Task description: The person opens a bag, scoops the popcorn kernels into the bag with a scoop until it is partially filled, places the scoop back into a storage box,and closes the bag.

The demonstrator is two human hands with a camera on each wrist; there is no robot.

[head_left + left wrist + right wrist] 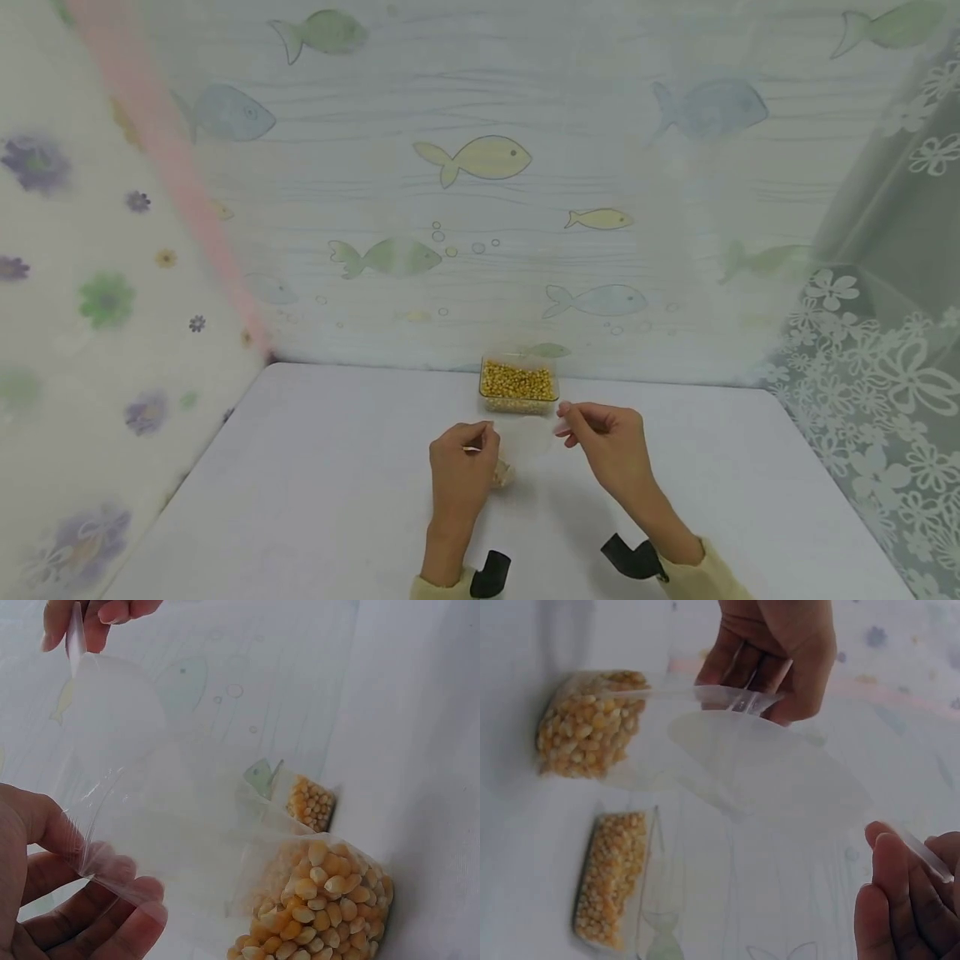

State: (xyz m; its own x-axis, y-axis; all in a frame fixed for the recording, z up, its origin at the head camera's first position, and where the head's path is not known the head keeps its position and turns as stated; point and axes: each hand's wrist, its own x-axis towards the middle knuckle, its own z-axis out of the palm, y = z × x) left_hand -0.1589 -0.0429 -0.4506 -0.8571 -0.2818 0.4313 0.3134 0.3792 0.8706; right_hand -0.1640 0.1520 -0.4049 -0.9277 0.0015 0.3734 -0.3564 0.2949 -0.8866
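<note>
A clear plastic bag (pixel 330 900) stands on the table with corn kernels in its bottom. My left hand (pixel 461 467) pinches the rim of the bag's mouth between thumb and fingers. A translucent white scoop (pixel 765 765) lies tilted at that mouth, its front end inside the bag, and I see no kernels in it. My right hand (pixel 611 442) grips the scoop's handle (pixel 926 855) with thumb and fingertips, to the right of the bag. In the head view the left hand hides most of the bag.
Behind the hands, a clear rectangular container (pixel 519 408) full of corn kernels stands near the back edge of the white table (pixel 315 483). A fish-print curtain (pixel 480 250) hangs behind, with a flowered cloth (pixel 90 400) at left and lace (pixel 885 433) at right.
</note>
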